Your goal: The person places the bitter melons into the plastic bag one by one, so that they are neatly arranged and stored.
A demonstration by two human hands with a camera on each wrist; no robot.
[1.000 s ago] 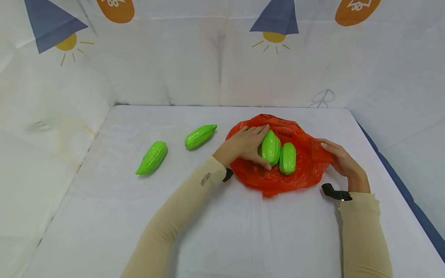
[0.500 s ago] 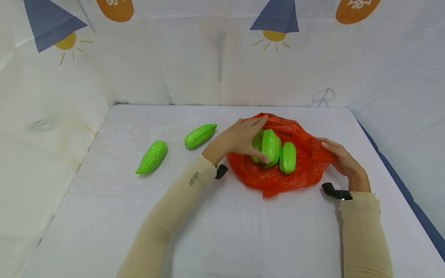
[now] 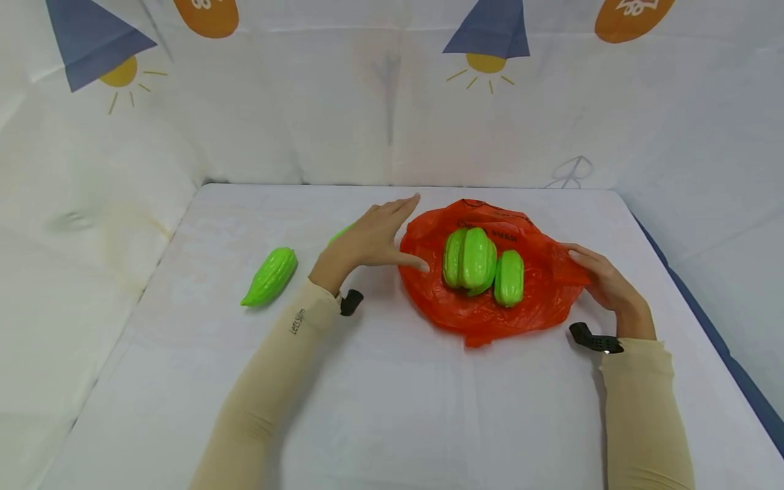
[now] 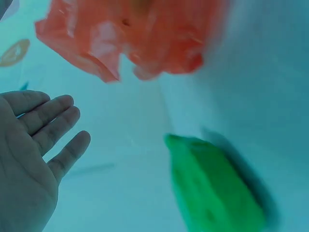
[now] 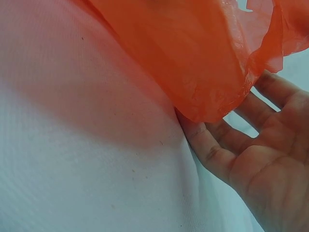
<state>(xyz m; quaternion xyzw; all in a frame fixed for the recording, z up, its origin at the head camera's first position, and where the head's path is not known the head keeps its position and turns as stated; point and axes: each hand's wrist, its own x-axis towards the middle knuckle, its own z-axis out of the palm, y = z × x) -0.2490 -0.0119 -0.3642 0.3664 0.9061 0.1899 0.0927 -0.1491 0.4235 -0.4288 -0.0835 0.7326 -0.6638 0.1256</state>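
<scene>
A: So where's the crinkled red plastic bag [image 3: 484, 323]?
B: Right of centre on the table, mouth up, with a cluster of glossy bright-green ridged gourds [image 3: 474, 258] sitting in it.
A: And the hands?
B: Right hand [image 3: 606, 282] has its fingers bent and holding the bag's right edge, tips partly hidden by plastic. Left hand [image 3: 373, 235] is just left of the bag, fingers spread wide, thumb well apart, holding nothing.
A: Any loose gourds?
B: Yep, a tapered green gourd [image 3: 269, 277] on the left, plus a sliver of another green gourd [image 3: 339, 234] behind the left hand.
A: Readable writing?
B: Left beige sleeve [image 3: 245, 408] looks like "Let's Slim". Bag's got black print, too small for me.
A: Surface, room?
B: White-covered table [image 3: 392, 408], whitish fabric-looking wall [image 3: 331, 102] behind, printed with blue lampshades [image 3: 490, 30] and orange blobs [image 3: 631, 24].
</scene>
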